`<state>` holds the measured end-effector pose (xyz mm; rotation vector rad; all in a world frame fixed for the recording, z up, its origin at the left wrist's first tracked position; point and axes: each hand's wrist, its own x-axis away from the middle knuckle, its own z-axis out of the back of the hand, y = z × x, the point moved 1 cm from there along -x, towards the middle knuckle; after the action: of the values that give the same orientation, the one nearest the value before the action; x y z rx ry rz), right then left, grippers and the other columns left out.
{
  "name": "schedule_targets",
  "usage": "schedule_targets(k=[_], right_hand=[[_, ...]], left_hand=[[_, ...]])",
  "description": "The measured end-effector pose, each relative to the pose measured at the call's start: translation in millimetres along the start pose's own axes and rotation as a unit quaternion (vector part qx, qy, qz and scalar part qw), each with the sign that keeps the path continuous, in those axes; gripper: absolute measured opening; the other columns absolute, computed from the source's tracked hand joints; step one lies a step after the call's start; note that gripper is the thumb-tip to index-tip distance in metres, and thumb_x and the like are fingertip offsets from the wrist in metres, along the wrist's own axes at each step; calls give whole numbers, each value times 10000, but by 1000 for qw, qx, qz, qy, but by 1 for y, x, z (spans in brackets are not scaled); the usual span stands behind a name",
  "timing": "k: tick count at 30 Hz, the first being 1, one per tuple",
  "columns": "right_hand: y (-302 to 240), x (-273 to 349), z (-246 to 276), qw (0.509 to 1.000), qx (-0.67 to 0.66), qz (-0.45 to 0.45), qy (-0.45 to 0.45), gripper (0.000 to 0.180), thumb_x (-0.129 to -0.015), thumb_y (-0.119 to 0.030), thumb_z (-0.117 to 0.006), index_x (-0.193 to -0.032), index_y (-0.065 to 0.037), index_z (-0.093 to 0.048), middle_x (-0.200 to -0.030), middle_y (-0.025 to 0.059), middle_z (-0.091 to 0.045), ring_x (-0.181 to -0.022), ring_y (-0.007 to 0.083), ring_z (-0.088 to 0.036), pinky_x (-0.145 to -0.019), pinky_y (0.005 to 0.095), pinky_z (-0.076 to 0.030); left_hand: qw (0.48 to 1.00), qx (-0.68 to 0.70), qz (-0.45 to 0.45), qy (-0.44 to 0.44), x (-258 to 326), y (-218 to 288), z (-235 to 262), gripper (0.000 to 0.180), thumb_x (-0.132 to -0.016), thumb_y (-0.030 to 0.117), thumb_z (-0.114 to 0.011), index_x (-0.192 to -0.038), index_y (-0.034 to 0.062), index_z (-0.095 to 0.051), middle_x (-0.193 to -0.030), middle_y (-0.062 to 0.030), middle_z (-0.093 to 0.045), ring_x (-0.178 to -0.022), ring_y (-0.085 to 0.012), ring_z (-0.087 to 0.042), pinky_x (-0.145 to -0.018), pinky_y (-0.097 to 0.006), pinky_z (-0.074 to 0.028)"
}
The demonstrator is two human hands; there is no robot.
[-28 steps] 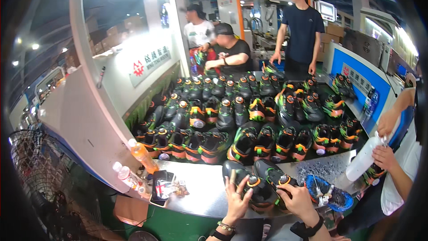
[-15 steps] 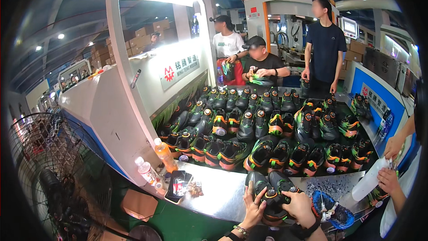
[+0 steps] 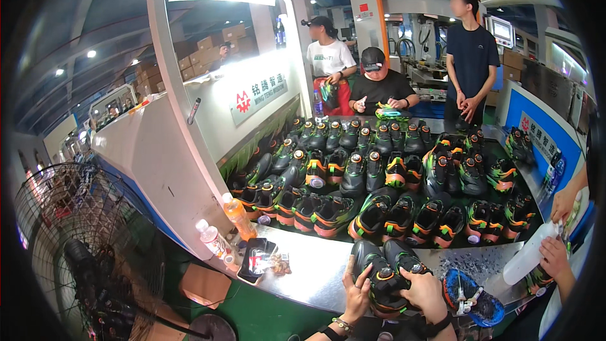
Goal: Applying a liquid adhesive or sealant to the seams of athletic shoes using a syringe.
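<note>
Because right hand [image 3: 423,290] curls over right shoe [image 3: 399,257], holding it, its fingertips are partly hidden. Left hand [image 3: 357,295] spreads fingers along left shoe [image 3: 372,259]; cannot tell whether it grips. Both shoes sit at near edge of metal table [image 3: 315,268]. Shoe rows [image 3: 372,211] crowd behind. Just right, blue-rimmed thing [image 3: 491,314], contents unclear. Beyond it, tilted white bottle [image 3: 530,254] in hands of co-worker, mostly cut off.

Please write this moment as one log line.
left hand: touching left shoe | right hand: touching right shoe | beyond: shoe rows | left side: orange bottle
</note>
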<state>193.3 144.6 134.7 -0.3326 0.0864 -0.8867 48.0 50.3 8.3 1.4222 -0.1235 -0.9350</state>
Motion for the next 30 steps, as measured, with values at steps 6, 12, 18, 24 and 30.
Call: schedule_targets(k=[6,12,18,24,30], right_hand=[[9,-6,-17,1000,16,-4,23,562,-629,-363,-805,-1176,-316,-685,-820,162,-692,-802,356,-677,-745,429,-545],[10,-2,-15,996,-61,-33,53,568,-611,-354,-779,-1171,-329,-686,-765,204,-675,-761,383,-669,-738,447,-543],[23,-3,-18,995,-77,-21,66,573,-607,-378,-780,-1169,-321,-689,-747,190,-679,-758,372,-675,-736,443,-543],[21,-3,-22,990,-111,1,87,563,-607,-372,-777,-1159,-299,-698,-737,176,-680,-745,357,-677,-722,437,-542],[16,14,-3,978,-82,113,155,401,-801,-326,-669,-1155,-139,-695,-783,210,-681,-618,334,-641,-590,406,-503]], left_hand=[[997,-8,-9,74,1,3,0,353,-980,148,-454,-1300,48,-563,-1498,-192,-278,-1370,-309,-336,-1121,-455,-277],[979,67,-26,191,2,-5,0,240,-950,-22,-510,-1179,17,-572,-1275,-169,-451,-1070,-247,-598,-890,-344,-559],[978,81,12,191,0,-3,-3,233,-963,-19,-473,-1168,12,-579,-1261,-165,-455,-1093,-248,-570,-915,-356,-556],[977,67,8,204,0,-3,1,239,-971,-25,-438,-1154,17,-585,-1230,-154,-484,-1082,-239,-565,-911,-348,-545],[974,73,21,212,0,-8,-4,279,-929,-95,-428,-1085,47,-611,-1186,-134,-546,-1056,-247,-565,-883,-321,-533]])
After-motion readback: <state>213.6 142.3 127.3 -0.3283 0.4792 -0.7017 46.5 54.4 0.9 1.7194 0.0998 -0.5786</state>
